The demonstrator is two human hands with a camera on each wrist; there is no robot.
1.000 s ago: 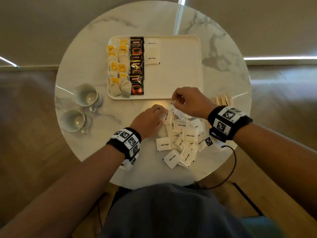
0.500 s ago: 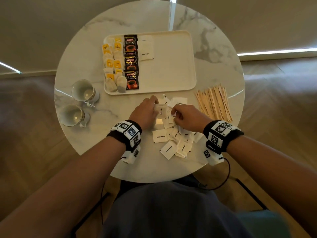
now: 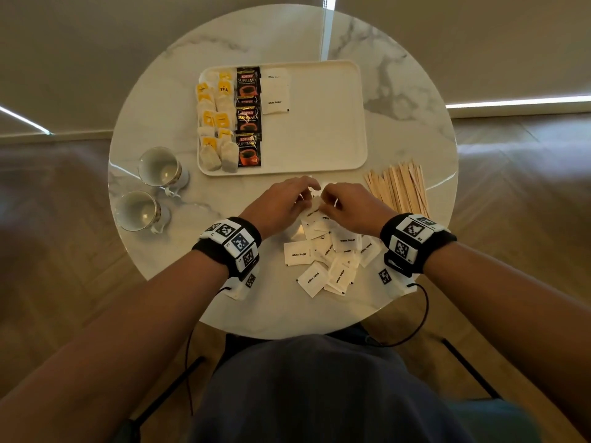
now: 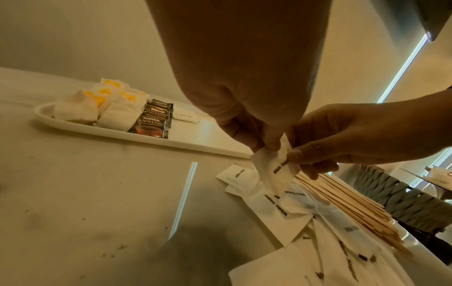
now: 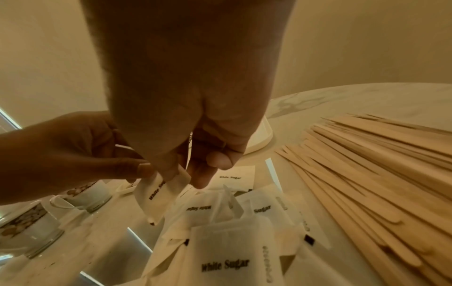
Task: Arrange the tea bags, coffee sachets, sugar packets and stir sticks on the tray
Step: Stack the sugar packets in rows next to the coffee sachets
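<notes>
Both my hands, left [image 3: 277, 204] and right [image 3: 349, 208], pinch one sugar packet [image 4: 275, 170] above the pile [image 3: 326, 254], probably to straighten it before placing on the tray [image 3: 319, 135].

Both forearms reach forward and angle inward, each wrist wrapped in a marker band. The left hand [image 3: 281, 203] and right hand [image 3: 347, 207] meet just above the desk, fingers curled downward; thumb and fingertips of each pinch one shared packet [image 4: 274, 174], though the right's lower fingers seem loosely spread.
</notes>
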